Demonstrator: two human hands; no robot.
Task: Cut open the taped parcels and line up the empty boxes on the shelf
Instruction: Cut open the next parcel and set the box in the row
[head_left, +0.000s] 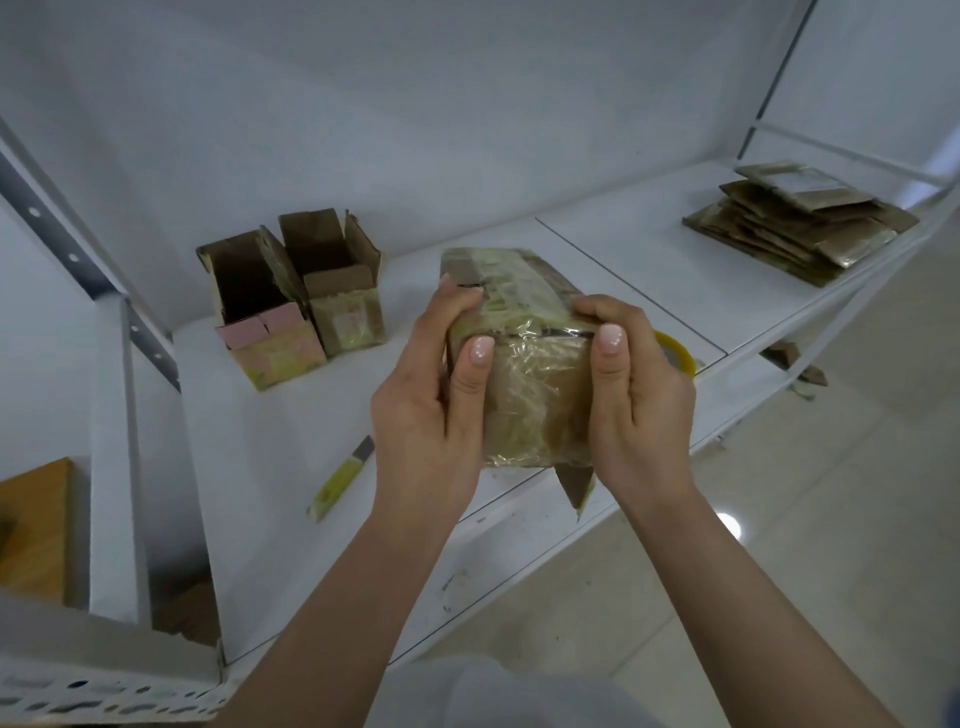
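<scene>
Parcel: Brown cardboard parcel wrapped in shiny clear tape (524, 374), held up over the middle of the white shelf (597, 249), near its front edge. One cardboard flap hangs loose under it.
Left hand: The left hand (436, 395) has its grip closed on the left side of the parcel. The thumb lies flat on the near face and the fingers curl over the top edge.
Right hand: The right hand (634, 384) grips the right side the same way, thumb on the near face, fingers curled over the top.
Knife: A yellow box cutter (340, 480) lies on the shelf, near and to the left of the hands. No hand touches it.
Open boxes: Two open brown boxes (296, 301) stand side by side, far and to the left, flaps up. They touch each other.
Other things: A pile of flat cardboard pieces (795, 223) sits far to the right. A yellow roll of tape (675, 353) peeks out behind the right hand.
Step now: It looks like the parcel is being pulled open at the top, where the tape seems split.
How to do it well: Pull both sides apart gently and evenly, so the cardboard does not rip. If the tape will not give, put the parcel down flat on the shelf first, then pick up the knife and cut away from the fingers.
After that: Stand the empty box just beside the other two, in a straight line.
</scene>
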